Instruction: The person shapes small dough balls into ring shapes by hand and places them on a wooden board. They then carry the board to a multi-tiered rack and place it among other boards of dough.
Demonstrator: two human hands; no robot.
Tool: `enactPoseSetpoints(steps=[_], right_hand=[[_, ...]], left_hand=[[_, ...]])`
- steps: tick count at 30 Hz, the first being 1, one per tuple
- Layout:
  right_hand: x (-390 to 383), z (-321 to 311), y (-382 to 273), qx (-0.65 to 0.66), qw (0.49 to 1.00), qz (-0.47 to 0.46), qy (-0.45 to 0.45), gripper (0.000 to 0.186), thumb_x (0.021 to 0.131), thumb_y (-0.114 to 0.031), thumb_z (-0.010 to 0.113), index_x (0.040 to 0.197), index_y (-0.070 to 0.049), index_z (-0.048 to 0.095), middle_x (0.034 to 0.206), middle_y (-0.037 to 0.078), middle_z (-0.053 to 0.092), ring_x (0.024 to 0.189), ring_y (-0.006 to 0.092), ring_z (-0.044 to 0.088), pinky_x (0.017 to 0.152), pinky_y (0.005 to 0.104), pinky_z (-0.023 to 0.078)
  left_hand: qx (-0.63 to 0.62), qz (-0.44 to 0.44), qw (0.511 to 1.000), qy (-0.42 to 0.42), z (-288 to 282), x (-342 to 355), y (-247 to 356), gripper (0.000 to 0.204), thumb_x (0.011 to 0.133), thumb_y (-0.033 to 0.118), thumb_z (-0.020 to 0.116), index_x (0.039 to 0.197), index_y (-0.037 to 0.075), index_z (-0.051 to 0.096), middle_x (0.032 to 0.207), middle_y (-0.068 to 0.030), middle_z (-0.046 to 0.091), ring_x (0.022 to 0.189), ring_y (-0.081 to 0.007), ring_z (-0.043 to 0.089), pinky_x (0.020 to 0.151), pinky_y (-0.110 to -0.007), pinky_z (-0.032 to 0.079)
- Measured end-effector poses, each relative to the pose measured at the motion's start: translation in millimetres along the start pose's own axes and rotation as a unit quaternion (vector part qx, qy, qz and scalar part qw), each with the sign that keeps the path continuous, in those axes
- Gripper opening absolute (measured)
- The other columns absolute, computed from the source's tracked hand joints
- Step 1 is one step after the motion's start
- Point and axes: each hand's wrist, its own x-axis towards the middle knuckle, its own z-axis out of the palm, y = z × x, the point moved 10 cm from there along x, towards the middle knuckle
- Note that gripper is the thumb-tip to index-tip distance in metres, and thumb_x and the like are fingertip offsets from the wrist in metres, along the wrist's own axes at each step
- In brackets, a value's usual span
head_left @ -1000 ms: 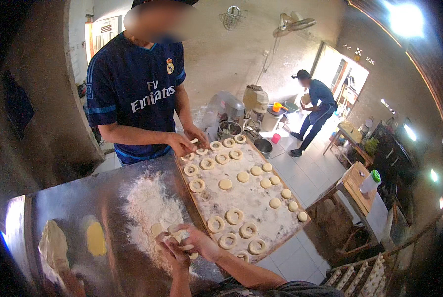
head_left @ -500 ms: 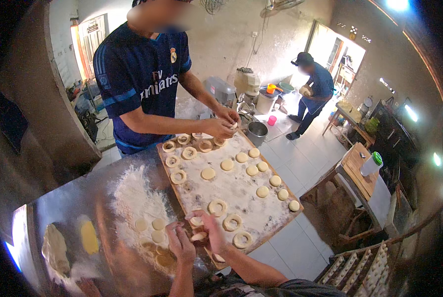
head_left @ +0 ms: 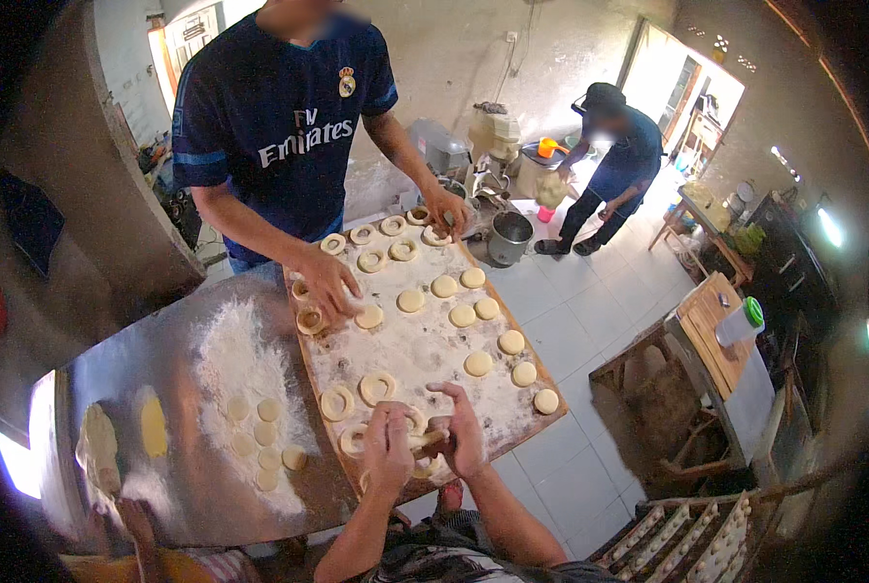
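A dough ring (head_left: 429,440) is stretched between my two hands, above the near edge of a floured wooden board (head_left: 425,335). My left hand (head_left: 388,455) has its fingers closed around one end. My right hand (head_left: 464,433) grips the other end, its index finger extended. Several shaped rings lie near my hands, among them one dough ring (head_left: 377,389) just beyond my left hand. Flat dough discs (head_left: 478,363) are spread along the board's right side. My fingers partly hide the held ring and those beneath it.
Across the board, a co-worker's hand (head_left: 330,282) reaches among dough pieces. Floured dough rounds (head_left: 267,433) lie on the metal table (head_left: 187,389) at left. Another person's hand (head_left: 135,523) is beside a dough lump (head_left: 97,442). A side table (head_left: 712,325) and a tray rack (head_left: 682,539) stand right.
My hands have moved apart, and the dough between them is now drawn out sideways. The co-worker's hands have separated and lowered to the board. The person at the back has bent down.
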Motion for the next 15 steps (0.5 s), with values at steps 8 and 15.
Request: enactPoseSetpoints(steps=[8, 15], right_hand=[[-11, -69, -23, -0.328, 0.941, 0.044, 0.076, 0.074, 0.098, -0.048, 0.056, 0.153, -0.005, 0.030, 0.106, 0.018, 0.063, 0.094, 0.0271, 0.060, 0.081, 0.0361, 0.048], [-5, -138, -16, -0.561, 0.817, 0.103, 0.084, 0.081, 0.089, -0.046, 0.068, 0.149, -0.004, 0.034, 0.103, 0.024, 0.068, 0.089, 0.0358, 0.068, 0.078, 0.0453, 0.053]], left_hand=[[0.198, -0.111, 0.960, -0.164, 74, 8, 3, 0.040, 0.104, 0.034, 0.045, 0.131, 0.003, 0.049, 0.107, -0.0284, 0.063, 0.102, -0.0455, 0.062, 0.090, -0.052, 0.048], [0.449, -0.075, 0.868, -0.200, 79, 10, -47, 0.064, 0.091, 0.042, 0.063, 0.142, 0.007, 0.045, 0.124, -0.0266, 0.051, 0.118, -0.0463, 0.050, 0.101, -0.057, 0.038]])
